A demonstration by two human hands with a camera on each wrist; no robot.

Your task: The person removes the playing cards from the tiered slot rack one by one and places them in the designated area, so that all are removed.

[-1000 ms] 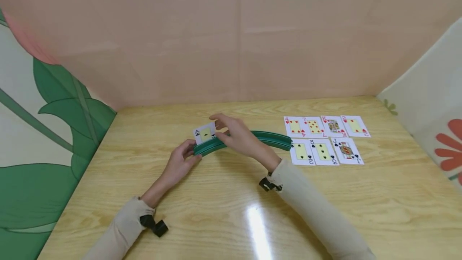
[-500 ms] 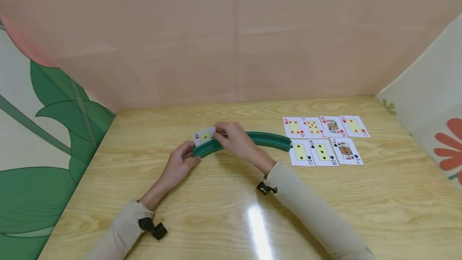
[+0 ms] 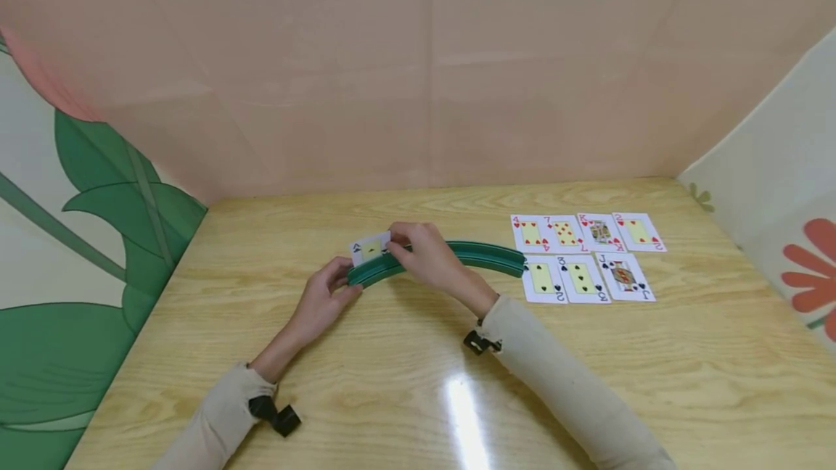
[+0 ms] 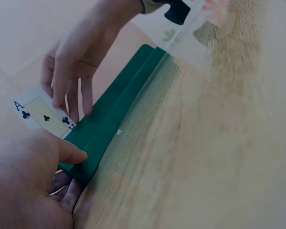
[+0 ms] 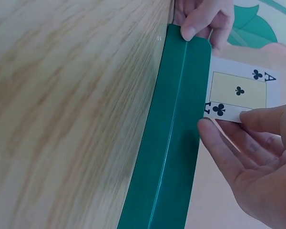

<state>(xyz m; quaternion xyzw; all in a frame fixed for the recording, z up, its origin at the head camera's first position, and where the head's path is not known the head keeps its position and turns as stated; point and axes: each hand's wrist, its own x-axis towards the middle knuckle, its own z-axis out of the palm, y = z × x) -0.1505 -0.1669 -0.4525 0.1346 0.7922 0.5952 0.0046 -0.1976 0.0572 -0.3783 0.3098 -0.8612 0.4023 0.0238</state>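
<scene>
A curved green card holder (image 3: pixel 483 256) lies on the wooden table, and my left hand (image 3: pixel 321 301) grips its left end, thumb on the near side. At that end an ace of clubs (image 3: pixel 369 246) stands upright behind the holder's front wall, its lower edge hidden. My right hand (image 3: pixel 427 256) pinches the card's right edge between thumb and fingers, seen closely in the right wrist view, where the ace of clubs (image 5: pixel 238 90) faces the camera. In the left wrist view, my left thumb presses on the green holder (image 4: pixel 117 105).
To the right, two rows of playing cards lie face up: hearts and diamonds such as the king of hearts (image 3: pixel 599 232) behind, spades such as the jack of spades (image 3: pixel 623 276) in front. A pink cloth wall (image 3: pixel 418 93) rises behind the table (image 3: pixel 366 383).
My right hand has closed its fingers on the ace of clubs, which sits slightly lower in the holder. Over the last half second the hands stay nearly still; my left hand keeps its grip.
</scene>
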